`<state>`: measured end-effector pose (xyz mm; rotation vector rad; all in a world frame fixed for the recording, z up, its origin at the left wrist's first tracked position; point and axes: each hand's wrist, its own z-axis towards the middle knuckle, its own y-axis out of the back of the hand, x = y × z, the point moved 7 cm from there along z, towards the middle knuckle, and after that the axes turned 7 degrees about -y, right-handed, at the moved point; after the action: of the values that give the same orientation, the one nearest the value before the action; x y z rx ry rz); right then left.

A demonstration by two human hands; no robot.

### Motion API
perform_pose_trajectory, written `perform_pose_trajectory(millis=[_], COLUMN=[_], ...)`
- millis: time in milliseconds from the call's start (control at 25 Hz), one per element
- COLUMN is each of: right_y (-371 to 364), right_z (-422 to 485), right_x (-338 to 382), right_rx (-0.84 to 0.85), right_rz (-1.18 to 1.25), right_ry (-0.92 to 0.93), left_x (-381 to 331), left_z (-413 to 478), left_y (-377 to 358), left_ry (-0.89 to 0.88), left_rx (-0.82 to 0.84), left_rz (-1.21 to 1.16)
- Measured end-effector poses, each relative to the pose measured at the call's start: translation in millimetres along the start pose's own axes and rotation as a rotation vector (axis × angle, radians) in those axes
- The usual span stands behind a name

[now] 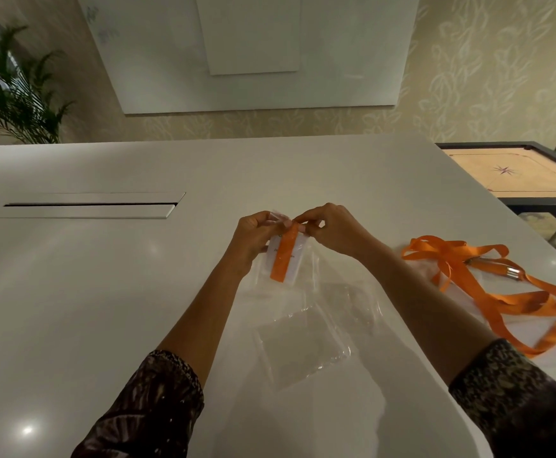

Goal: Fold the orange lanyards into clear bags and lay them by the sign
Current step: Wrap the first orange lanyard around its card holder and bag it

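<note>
Both my hands pinch one bagged lanyard point(282, 256).
My left hand point(253, 238) and right hand point(328, 231) grip its top; worktop point(104, 292) open left.

The light around me is dim and warm, and it leaves small bright glare spots on the glossy white table point(71, 292), the sharpest near my left sleeve point(151, 411). My forearms throw soft shadows on the tabletop, and the loose orange lanyards point(488, 285) to my right are smeared with blur. The wide lens bends the table's edges and tilts the wall point(468, 77) behind.
</note>
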<state>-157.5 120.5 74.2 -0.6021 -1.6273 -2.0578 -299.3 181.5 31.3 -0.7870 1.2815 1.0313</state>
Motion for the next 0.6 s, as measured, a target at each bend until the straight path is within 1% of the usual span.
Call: perform_pose_trajectory(millis=[160, 280, 400, 600], right_y=[5.3, 7.9, 9.8, 7.6], right_z=[3.6, 2.9, 2.2, 4.2], right_x=[-4.7, -6.0, -3.8, -4.2], right_rx=[-0.065, -0.081, -0.134, -0.125], right_rz=[-0.074, -0.122, -0.185, -0.095], right_ry=[0.011, 0.062, 0.094, 0.018], left_x=[-0.4, -4.0, -6.5, -9.7], left_z=[0.2, -0.6, -0.1, 2.9], left_y=[1.3, 2.9, 2.5, -1.3], left_ry=[-0.013, -0.04, -0.073, -0.078], left_rx=[-0.009, -0.011, -0.006, 0.041], left_rz=[-0.004, 0.005, 0.007, -0.014])
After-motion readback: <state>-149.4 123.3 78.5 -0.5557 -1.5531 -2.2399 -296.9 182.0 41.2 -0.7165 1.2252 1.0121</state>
